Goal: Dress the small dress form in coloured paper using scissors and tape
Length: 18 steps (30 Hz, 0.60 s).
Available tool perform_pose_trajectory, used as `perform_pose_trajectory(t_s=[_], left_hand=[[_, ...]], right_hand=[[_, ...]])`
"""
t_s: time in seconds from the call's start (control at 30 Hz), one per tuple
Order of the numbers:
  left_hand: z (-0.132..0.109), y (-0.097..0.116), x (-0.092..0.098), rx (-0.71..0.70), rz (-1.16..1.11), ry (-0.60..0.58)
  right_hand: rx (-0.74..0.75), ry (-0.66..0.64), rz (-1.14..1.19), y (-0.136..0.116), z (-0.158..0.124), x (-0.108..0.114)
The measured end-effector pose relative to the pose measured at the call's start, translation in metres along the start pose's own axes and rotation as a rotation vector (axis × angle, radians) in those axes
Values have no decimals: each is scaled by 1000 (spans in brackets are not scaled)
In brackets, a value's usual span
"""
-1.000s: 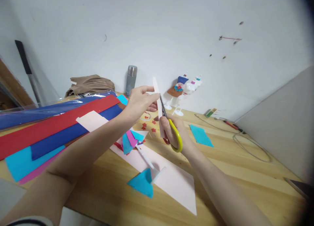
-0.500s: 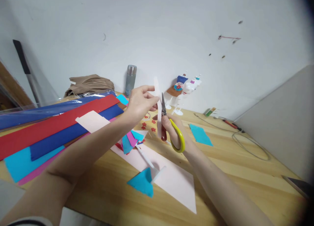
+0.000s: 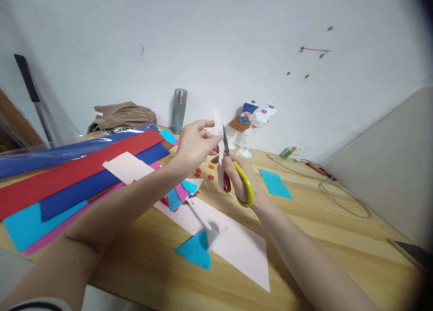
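My left hand (image 3: 194, 142) pinches a narrow pale pink paper strip (image 3: 218, 119) and holds it upright above the wooden table (image 3: 321, 230). My right hand (image 3: 238, 176) grips yellow-handled scissors (image 3: 237, 176), whose blades point up and lie against the strip's right edge just below my left fingers. The strip's lower part hangs down in front of my right hand. Below both hands lies a large pale pink sheet (image 3: 237, 248) with a turquoise triangle (image 3: 196, 252) and a white stick on it.
Long red (image 3: 74, 169), blue and turquoise sheets lie at the left, with small coloured scraps (image 3: 179, 194) by them. At the back stand a grey flask (image 3: 178, 104), a brown cloth (image 3: 123, 113) and white paper figures (image 3: 253, 121). A turquoise piece (image 3: 274, 184) and cables (image 3: 338, 198) lie right.
The scissors have moved up along the strip, nearer my left fingers. Both hands and the strip have drifted slightly; the view has shifted a little.
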<state>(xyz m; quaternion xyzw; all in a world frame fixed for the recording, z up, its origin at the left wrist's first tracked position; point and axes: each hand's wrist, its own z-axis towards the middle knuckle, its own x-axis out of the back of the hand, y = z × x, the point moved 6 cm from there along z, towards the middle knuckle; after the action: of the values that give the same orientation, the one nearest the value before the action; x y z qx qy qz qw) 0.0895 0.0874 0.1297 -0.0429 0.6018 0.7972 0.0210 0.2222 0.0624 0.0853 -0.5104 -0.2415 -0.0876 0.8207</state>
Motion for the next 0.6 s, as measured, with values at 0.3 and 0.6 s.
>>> perform_pose_trajectory(t_s=[0.3,0.6], left_hand=[[1,-1,1,11,4,16],[3,3,5,31,-45,18]], right_hand=[[-44,32,23,-1,-2,-3],[-84,37,-37,2,-1,-4]])
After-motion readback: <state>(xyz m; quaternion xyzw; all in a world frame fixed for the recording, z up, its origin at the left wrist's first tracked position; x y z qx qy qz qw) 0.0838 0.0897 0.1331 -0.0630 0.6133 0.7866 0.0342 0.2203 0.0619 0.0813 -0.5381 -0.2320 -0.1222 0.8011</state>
